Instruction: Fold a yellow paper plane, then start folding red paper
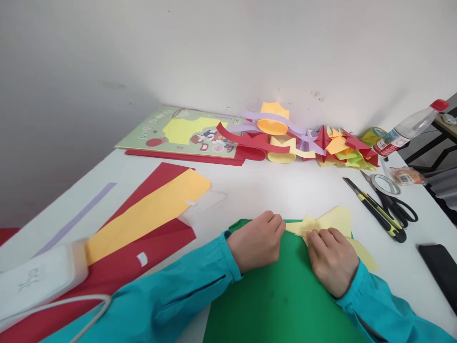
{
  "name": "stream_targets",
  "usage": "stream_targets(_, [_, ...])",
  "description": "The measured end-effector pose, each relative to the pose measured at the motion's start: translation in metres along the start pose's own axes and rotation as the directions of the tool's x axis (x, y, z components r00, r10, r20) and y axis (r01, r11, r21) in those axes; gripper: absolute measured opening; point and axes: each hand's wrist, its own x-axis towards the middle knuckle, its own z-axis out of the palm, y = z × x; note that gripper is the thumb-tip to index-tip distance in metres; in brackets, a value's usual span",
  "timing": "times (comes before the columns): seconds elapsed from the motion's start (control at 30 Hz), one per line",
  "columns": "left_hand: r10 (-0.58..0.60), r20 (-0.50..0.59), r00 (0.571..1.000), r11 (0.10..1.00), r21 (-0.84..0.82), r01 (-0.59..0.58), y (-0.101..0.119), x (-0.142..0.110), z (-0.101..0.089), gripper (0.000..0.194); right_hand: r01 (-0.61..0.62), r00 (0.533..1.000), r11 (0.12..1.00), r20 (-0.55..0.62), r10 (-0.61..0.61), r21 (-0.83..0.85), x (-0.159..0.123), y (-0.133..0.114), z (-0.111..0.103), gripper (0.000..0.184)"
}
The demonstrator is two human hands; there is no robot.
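A piece of pale yellow folded paper spans the space between my hands, above a large green sheet. My left hand is closed, pinching the narrow pointed end of the paper. Fingers of my right hand are curled over its wider part, pressing it near the top of the green sheet. Wing-like flaps of the paper stick out behind and to the right of my right hand. My fingers hide the exact folds at both grips.
Left lie red sheets, an orange strip, a purple strip and a white device with a cable. Right are a utility knife, scissors, tape and a bottle. Folded paper pieces line the wall.
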Motion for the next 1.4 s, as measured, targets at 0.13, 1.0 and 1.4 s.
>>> stream_targets(0.13, [-0.019, 0.012, 1.0, 1.0, 0.009, 0.019, 0.004, 0.0, 0.001, 0.022, 0.011, 1.0, 1.0, 0.001, -0.011, -0.001, 0.0, -0.001, 0.0, 0.022])
stream_targets(1.0, [-0.449, 0.051, 0.892, 0.888, -0.087, 0.451, 0.078, -0.009, -0.007, 0.05, 0.021, 1.0, 1.0, -0.014, -0.021, 0.002, -0.002, -0.005, 0.0, 0.028])
stream_targets(1.4, [-0.51, 0.124, 0.851, 0.834, -0.172, 0.524, 0.084, -0.007, 0.002, 0.068, 0.06, 0.998, 0.998, -0.025, -0.061, -0.024, -0.004, -0.004, -0.001, 0.032])
